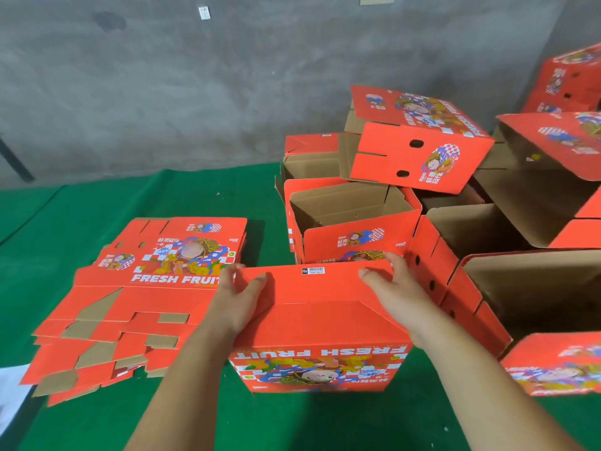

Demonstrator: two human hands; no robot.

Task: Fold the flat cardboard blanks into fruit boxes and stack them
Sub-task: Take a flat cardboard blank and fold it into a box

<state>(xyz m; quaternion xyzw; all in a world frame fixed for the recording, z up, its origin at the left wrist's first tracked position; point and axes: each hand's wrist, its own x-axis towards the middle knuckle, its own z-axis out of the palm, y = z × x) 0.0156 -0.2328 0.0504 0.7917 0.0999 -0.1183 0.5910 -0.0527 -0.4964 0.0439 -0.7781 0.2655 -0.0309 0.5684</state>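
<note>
1. While both hands grip it, the box [320, 323] sits at centre-front on the green mat [81, 203], bottom side up; "FRESH FRUIT" reads upside-down on its near face, above a cartoon figure w/ fruit.
2. Left hand [239, 296]: thumb on the box's top panel, fingers curled round the left edge. Right hand [395, 288]: thumb on top, fingers curled over the far right corner.
3. Small white barcode label [313, 271] sits near the top panel's far edge; print too small to read.
4. Blanks [140, 297], a flat fanned pile, lie left of the box, just beside the left hand; top sheet reads "FRESH FRUIT" w/ same cartoon, checker pattern & Chinese characters I can't make out.
5. Folded boxes [422, 196] are heaped behind & right of the held box, some open-side up showing brown insides, some tipped; one tilted on top has two round holes.
6. Surface: green mat over the floor; grey concrete wall [162, 92] behind, w/ a small white tag [204, 12].
7. Open mat shows far left & near front; right side crowded up to the frame edge.
</note>
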